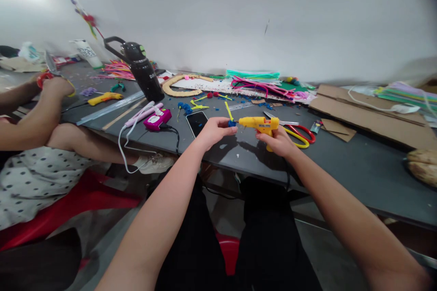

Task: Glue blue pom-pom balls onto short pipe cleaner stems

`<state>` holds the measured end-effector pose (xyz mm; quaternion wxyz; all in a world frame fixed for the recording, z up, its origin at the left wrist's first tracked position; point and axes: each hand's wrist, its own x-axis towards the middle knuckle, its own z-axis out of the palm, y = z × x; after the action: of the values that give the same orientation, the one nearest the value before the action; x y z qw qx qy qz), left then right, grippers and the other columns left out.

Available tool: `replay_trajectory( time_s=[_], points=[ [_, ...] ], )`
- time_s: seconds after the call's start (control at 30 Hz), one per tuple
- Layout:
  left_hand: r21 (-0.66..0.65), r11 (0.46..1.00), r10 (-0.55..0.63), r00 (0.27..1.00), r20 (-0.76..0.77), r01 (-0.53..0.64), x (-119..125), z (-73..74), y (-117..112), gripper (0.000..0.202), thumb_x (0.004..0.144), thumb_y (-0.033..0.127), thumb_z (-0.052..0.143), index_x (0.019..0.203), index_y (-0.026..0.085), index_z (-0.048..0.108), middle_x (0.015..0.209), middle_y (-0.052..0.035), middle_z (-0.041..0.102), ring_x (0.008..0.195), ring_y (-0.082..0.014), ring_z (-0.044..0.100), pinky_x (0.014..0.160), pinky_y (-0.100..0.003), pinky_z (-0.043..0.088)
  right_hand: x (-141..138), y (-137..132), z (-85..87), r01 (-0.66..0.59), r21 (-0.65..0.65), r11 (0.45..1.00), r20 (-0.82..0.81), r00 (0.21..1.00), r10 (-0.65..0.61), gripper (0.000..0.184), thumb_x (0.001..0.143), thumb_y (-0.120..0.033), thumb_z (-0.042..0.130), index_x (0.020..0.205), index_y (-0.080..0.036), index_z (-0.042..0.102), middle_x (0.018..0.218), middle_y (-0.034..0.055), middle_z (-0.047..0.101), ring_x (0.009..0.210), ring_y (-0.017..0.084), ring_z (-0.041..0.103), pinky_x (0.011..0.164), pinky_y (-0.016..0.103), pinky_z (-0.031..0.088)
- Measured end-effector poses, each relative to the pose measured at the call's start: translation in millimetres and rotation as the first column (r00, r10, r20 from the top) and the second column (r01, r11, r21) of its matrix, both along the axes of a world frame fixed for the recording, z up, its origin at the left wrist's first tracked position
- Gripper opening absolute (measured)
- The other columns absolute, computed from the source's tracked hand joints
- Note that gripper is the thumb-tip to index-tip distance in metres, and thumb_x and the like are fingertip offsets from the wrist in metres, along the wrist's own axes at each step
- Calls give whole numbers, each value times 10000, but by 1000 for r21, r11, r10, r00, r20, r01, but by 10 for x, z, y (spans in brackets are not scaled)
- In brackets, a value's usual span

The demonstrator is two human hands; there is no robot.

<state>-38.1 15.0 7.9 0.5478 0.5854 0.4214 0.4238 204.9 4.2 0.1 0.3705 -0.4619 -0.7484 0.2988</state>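
Between the fingertips of my left hand (219, 132) is a small blue fuzzy piece (232, 123), with a yellow pipe cleaner (228, 110) rising from it. My right hand (279, 140) is wrapped round the grip of a yellow hot glue gun (258, 122). The gun's nozzle points left and comes right up to the blue piece; whether they touch I cannot tell. Just left of my left hand lies a phone (197, 122). Scissors with red and yellow handles (302, 134) rest behind my right hand.
A black bottle (145, 75) stands at the back left, near a magenta box (157, 119) with cables. Pink pipe cleaners (261, 87) and cardboard (368, 111) lie along the wall. At far left, a co-worker's hands (56, 88) hold scissors. Another yellow glue gun (105, 97) lies nearby.
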Motion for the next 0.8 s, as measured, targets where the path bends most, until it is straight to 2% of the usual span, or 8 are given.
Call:
replay_trajectory(
  time_s=[0.33,0.63,0.7,0.8],
  points=[
    [12,1000,22,1000,-15,-22,2,20,-10,381,648,315,814,968,124,733,932,-90,727,832,-174,656,894,-367,484,11,5,-8,-5,-2,1000,7,1000,5,195,775,-359,611,844,-185,662,792,51,678,734,231,622,707,358,499],
    [-28,999,45,998,39,-43,17,57,-22,364,641,309,817,937,120,722,916,-93,722,853,-189,655,880,-387,499,16,-7,15,17,0,1000,40,999,-17,211,776,-381,607,853,-195,668,805,49,680,760,243,628,713,361,495],
    [-19,996,85,996,32,-84,15,79,-23,364,651,323,806,941,122,714,911,-92,717,856,-197,654,844,-379,510,28,4,8,32,-5,999,68,997,-32,224,775,-396,606,864,-200,671,802,46,679,758,243,626,704,358,492],
    [79,969,233,973,3,-232,-16,84,13,367,678,366,772,945,124,704,874,-77,705,814,-195,642,772,-352,517,46,31,4,86,1,996,119,989,-85,230,776,-405,591,850,-198,661,750,35,658,696,219,603,655,338,475]
  ],
)
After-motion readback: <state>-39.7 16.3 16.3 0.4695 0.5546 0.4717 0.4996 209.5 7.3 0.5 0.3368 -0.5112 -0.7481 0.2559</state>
